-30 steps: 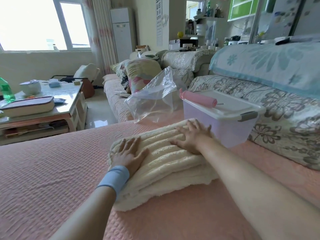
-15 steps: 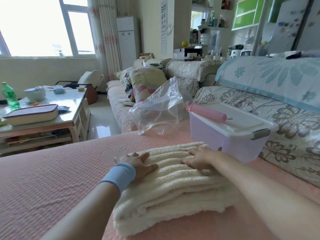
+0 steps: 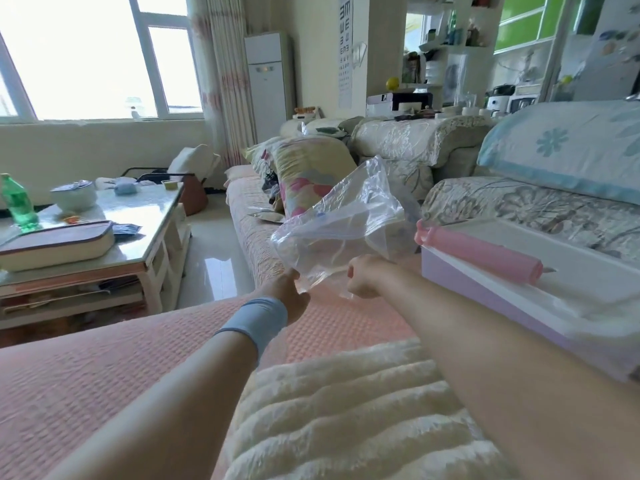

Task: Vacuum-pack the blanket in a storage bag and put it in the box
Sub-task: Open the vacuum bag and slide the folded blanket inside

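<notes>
Since the folded cream fleece blanket lies behind both wrists, ready for packing, and the lavender lidded plastic box waits right of the fingers, the crinkled clear plastic storage bag comes first. Left of the pink hand pump, the left hand and right hand curl onto its near edge, likely to draw it over.

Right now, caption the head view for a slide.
Left hand and right hand grip the storage bag beyond the blanket, beside the box.

A cream, ribbed blanket lies folded on a pink bed cover. Beyond it, a clear, crumpled storage bag is held up, the left hand and right hand gripping its lower edge. To its right sits a lilac box, its white lid shut.
</notes>
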`<move>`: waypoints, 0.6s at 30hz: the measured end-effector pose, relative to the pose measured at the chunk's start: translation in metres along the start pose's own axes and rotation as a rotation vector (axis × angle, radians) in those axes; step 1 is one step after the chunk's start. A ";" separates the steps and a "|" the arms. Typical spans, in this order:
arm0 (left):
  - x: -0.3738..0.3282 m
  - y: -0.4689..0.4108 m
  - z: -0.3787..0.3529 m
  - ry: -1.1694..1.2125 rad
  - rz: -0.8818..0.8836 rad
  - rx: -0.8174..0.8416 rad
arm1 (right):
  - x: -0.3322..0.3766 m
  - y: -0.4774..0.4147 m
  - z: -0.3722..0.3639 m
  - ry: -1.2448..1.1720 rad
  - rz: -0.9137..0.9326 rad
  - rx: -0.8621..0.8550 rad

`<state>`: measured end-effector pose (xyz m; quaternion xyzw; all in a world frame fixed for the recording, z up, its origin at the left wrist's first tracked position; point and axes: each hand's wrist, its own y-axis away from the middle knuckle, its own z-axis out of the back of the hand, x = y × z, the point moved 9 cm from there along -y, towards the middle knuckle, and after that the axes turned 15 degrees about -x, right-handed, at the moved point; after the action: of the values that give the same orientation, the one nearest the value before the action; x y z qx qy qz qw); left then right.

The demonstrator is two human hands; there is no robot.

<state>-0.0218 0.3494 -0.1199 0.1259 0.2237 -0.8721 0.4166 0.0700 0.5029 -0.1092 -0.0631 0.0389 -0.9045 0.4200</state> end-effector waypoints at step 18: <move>0.084 -0.139 -0.186 -0.237 -0.003 0.098 | 0.024 -0.138 -0.180 0.100 0.167 -0.156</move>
<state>-0.1771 0.4621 -0.2762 0.0418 0.1299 -0.8913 0.4323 -0.0758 0.5763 -0.2685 -0.0470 0.1349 -0.8626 0.4852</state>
